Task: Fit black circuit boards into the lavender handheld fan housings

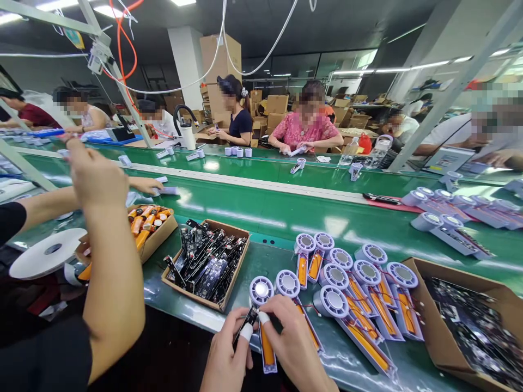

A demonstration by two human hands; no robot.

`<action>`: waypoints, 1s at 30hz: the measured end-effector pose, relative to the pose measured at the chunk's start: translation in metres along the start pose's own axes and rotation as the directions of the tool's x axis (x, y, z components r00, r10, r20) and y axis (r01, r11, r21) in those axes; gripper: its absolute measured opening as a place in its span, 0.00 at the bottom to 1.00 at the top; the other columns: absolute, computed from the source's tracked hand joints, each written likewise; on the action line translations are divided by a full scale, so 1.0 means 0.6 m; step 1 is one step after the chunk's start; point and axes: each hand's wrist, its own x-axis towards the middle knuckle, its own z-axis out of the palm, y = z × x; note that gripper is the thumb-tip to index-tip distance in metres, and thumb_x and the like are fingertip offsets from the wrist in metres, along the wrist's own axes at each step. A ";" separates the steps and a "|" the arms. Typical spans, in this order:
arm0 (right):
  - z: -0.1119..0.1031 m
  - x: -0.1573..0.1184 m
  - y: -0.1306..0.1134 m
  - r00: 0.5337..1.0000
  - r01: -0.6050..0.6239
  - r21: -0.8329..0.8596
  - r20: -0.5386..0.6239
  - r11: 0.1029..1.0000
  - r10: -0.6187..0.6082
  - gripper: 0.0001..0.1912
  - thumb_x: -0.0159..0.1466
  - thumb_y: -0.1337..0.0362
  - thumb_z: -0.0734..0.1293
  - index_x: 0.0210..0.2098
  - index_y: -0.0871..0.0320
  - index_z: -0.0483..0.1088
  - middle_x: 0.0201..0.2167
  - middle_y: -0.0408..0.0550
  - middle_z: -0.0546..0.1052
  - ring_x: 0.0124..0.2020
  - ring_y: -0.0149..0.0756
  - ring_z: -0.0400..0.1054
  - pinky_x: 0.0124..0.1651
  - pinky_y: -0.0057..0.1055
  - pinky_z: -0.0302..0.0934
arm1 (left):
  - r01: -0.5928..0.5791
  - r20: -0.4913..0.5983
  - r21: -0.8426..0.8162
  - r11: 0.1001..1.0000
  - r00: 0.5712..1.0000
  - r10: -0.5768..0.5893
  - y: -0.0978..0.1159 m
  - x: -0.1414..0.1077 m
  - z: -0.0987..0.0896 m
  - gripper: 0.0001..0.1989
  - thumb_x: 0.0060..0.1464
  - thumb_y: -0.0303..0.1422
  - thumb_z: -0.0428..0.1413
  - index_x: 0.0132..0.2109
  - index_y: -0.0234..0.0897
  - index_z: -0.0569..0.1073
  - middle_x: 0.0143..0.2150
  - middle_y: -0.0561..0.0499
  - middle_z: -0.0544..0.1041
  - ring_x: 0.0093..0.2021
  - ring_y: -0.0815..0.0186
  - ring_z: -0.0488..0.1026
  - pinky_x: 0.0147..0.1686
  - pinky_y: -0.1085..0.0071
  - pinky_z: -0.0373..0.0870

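Between the fingers of my left hand (pixel 231 348) is a narrow black circuit board (pixel 250 316), its upper end close to a round-headed lavender housing. That housing (pixel 261 290) lies at the bench's front edge, with an orange battery (pixel 267 348) in its handle. My right hand (pixel 292 340) has its thumb and forefinger pinched at the board's upper end, beside the housing; what they hold is too small to name. White covers are on the thumbs. Several similar housings (pixel 335 302) with orange batteries and red wires lie to the right.
A carton of black boards (pixel 244 245) stands left of centre, another carton (pixel 417 267) at the right. Orange batteries (pixel 149 223) fill a box beside a co-worker's raised arm (pixel 110 245). Beyond runs a green conveyor (pixel 245 198), with people seated across it.
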 end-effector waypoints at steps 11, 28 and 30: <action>0.020 -0.013 0.002 0.992 0.114 -0.285 -0.015 0.952 -0.124 0.11 0.62 0.77 0.60 0.34 0.55 0.67 0.33 0.46 0.71 0.36 0.41 0.64 0.37 0.34 0.57 | -0.039 -0.027 -0.020 0.999 0.999 0.038 0.005 -0.004 0.004 0.20 0.55 0.44 0.55 0.49 0.36 0.76 0.24 0.50 0.78 0.21 0.65 0.72 0.20 0.74 0.70; -0.008 -0.001 0.006 0.995 -0.036 0.110 0.099 0.993 0.025 0.13 0.66 0.72 0.61 0.46 0.52 0.71 0.36 0.44 0.73 0.37 0.36 0.68 0.40 0.30 0.61 | -0.056 0.252 0.074 0.996 0.967 0.036 0.013 0.025 -0.049 0.17 0.61 0.39 0.51 0.51 0.36 0.75 0.45 0.44 0.79 0.28 0.69 0.73 0.26 0.75 0.69; -0.018 0.004 0.003 0.988 -0.025 0.159 0.155 0.987 0.001 0.14 0.66 0.72 0.60 0.47 0.51 0.72 0.36 0.44 0.73 0.37 0.35 0.69 0.39 0.29 0.61 | -0.045 0.262 0.067 0.997 0.965 0.026 0.007 0.028 -0.053 0.17 0.61 0.40 0.51 0.51 0.37 0.76 0.46 0.44 0.78 0.28 0.69 0.73 0.27 0.74 0.69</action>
